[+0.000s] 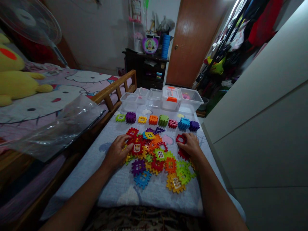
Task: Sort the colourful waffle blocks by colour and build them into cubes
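Observation:
Colourful notched plastic pieces lie in a loose pile on the blue cloth [115,189]. My left hand [118,150] rests at the pile's left edge, fingers apart around red pieces, near a red piece with a white window [137,148]. At the right, my right hand [191,144] has thumb and fingers on a red ring-shaped piece [181,139]; another red piece [183,154] lies just below it. Behind the pile runs a row of sorted stacks, among them a purple stack [131,117], a green stack [163,120] and a light blue stack [184,124].
Clear plastic boxes [130,100] stand along the far edge, one with an orange-latched lid [171,96]. A wooden bed rail [113,88] and a clear plastic bag [62,125] are at the left. A white cabinet [260,128] borders the right side.

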`<state>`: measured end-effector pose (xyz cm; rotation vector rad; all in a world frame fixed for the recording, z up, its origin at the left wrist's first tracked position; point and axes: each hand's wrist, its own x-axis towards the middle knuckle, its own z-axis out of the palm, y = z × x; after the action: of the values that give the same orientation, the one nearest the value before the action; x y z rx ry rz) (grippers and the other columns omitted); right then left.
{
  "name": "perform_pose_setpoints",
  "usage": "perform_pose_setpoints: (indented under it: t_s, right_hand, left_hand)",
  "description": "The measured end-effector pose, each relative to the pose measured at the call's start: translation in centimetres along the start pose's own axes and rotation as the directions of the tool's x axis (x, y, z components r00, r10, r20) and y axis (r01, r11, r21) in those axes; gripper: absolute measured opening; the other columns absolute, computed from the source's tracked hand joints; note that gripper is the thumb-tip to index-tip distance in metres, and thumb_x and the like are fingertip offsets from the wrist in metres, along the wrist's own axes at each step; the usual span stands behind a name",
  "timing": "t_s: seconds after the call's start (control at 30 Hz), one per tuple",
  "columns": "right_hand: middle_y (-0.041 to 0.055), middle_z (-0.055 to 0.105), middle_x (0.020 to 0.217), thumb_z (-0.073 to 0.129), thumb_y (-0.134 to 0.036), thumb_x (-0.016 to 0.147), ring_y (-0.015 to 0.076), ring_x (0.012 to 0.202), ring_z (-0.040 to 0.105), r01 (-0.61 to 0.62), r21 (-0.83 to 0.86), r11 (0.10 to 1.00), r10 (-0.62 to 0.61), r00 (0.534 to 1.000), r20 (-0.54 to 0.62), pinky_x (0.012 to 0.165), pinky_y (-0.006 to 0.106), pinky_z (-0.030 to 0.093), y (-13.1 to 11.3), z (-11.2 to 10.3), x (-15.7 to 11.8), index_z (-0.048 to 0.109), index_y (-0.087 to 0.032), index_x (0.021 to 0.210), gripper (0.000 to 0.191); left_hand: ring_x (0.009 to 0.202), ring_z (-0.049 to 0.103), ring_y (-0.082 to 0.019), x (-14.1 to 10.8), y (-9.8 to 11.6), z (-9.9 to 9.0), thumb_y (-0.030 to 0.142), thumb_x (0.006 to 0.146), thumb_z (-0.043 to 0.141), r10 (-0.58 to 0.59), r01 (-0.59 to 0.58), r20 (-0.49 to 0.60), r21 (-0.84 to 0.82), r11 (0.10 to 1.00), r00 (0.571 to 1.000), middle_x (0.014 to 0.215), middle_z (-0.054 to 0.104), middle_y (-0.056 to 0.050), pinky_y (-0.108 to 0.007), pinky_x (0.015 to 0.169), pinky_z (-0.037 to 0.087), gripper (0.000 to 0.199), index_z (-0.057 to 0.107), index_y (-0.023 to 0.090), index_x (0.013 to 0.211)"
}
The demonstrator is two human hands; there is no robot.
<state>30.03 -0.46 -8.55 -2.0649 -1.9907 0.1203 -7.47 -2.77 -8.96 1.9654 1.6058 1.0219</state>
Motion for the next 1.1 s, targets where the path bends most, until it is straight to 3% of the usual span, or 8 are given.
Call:
perform_pose_setpoints:
  t_s: [0.37, 0.57, 0.73, 0.9, 1.1]
  right_hand:
    - [0.0155, 0.064, 0.112, 0.067, -0.043, 0.077, 0.0326, 0.103, 0.056, 0.019, -0.100, 0.995, -0.008, 0.994, 0.107, 0.081, 0.040, 0.040, -0.7, -1.7, 0.9, 0.066, -0.017, 0.114, 0.045]
    - [0.0147, 0.064, 0.108, 0.066, -0.041, 0.076, 0.0305, 0.098, 0.055, 0.042, -0.209, 0.977, -0.002, 0.982, 0.188, 0.076, 0.037, 0.037, -1.7, -2.6, 1.4, 0.068, -0.016, 0.102, 0.037]
    - [0.0145, 0.061, 0.110, 0.068, -0.039, 0.072, 0.0324, 0.101, 0.052, 0.135, -0.228, 0.964, -0.111, 0.987, 0.115, 0.081, 0.039, 0.037, -3.1, -4.2, 2.2, 0.067, -0.017, 0.100, 0.035]
    - [0.0148, 0.052, 0.136, 0.070, -0.037, 0.073, 0.0368, 0.128, 0.038, 0.287, -0.203, 0.936, -0.297, 0.955, -0.022, 0.103, 0.049, 0.028, -4.4, -6.2, 5.8, 0.067, -0.020, 0.107, 0.038]
    - [0.0141, 0.044, 0.148, 0.074, -0.043, 0.072, 0.0404, 0.141, 0.024, 0.274, -0.233, 0.933, -0.248, 0.960, 0.134, 0.113, 0.060, 0.012, -4.8, -5.8, 11.0, 0.070, -0.021, 0.113, 0.047]
  left_hand:
    - [0.117, 0.060, -0.027, 0.0, 0.0, -0.1, 0.051, 0.089, 0.053, 0.011, -0.011, 0.010, 0.004, 1.000, 1.000, 0.121, 0.062, -0.010, -0.043, 0.106, 0.046, 0.040, 0.064, 0.020, 0.112]
    - [0.116, 0.060, -0.027, -0.1, 0.0, -0.1, 0.052, 0.089, 0.052, 0.016, -0.016, 0.003, 0.010, 1.000, 1.000, 0.121, 0.063, -0.010, -0.044, 0.106, 0.047, 0.042, 0.065, 0.019, 0.112]
    - [0.114, 0.061, -0.027, 0.0, -0.1, -0.1, 0.052, 0.089, 0.053, 0.020, -0.020, -0.002, 0.006, 1.000, 1.000, 0.118, 0.064, -0.010, -0.043, 0.104, 0.049, 0.042, 0.065, 0.019, 0.110]
    - [0.115, 0.061, -0.028, 0.0, -0.1, -0.1, 0.052, 0.089, 0.053, 0.016, -0.016, 0.007, 0.002, 1.000, 1.000, 0.119, 0.064, -0.010, -0.044, 0.104, 0.048, 0.041, 0.065, 0.019, 0.110]
    - [0.116, 0.061, -0.027, -0.1, -0.3, 0.0, 0.052, 0.090, 0.053, 0.010, -0.010, 0.011, 0.001, 1.000, 1.000, 0.120, 0.063, -0.011, -0.044, 0.104, 0.049, 0.042, 0.065, 0.019, 0.112]
